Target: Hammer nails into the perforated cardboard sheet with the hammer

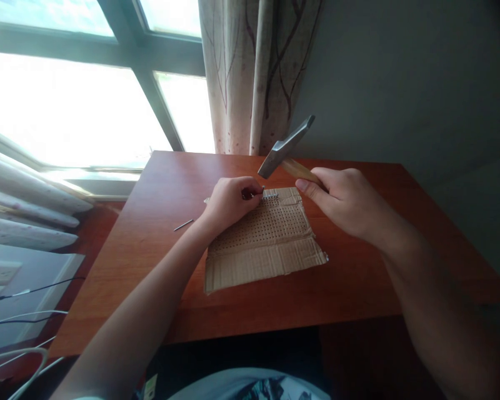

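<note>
A piece of brown cardboard [266, 244] with a grid of many small holes lies on the reddish wooden table [158, 250]. My left hand [229, 203] rests on its far left part, fingers pinched on a small nail [263, 190] held upright at the cardboard's far edge. My right hand [341, 200] is closed around the wooden handle of a hammer [285, 147]. The steel head hangs just above and to the right of the nail. A short row of nails [271, 195] stands along the cardboard's far edge.
A loose nail [184, 224] lies on the table left of my left hand. Behind the table are a patterned curtain [254, 72], a bright window [66, 100] and a grey wall. At the lower left are a wall socket [0, 272] and cables.
</note>
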`<state>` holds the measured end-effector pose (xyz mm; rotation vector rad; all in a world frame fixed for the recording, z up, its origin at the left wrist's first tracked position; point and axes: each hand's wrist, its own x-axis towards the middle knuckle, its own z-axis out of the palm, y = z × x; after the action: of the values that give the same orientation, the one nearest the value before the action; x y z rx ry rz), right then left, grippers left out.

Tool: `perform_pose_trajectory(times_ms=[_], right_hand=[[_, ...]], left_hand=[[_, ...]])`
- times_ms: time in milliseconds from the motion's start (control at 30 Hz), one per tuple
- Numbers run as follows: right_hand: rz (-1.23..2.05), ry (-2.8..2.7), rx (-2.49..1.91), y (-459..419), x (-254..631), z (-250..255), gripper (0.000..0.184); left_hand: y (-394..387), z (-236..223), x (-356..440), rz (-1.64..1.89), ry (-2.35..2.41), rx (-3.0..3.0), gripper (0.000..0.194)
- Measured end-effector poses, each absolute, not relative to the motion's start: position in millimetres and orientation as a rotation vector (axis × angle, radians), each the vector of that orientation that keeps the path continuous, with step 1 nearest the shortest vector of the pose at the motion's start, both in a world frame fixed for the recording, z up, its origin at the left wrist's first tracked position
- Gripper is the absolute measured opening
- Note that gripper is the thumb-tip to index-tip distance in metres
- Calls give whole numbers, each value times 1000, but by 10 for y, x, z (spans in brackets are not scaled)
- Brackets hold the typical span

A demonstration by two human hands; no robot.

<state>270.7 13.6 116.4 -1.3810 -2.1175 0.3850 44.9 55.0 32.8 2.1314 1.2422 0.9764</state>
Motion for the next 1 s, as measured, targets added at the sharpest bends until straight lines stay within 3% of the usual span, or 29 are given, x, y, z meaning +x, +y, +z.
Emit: perform_pose_trajectory(times_ms=[1000], right_hand=[[369, -2258, -1653, 58, 2686, 1233, 44]], left_hand=[[552, 346, 447, 902, 1328, 2256, 14]])
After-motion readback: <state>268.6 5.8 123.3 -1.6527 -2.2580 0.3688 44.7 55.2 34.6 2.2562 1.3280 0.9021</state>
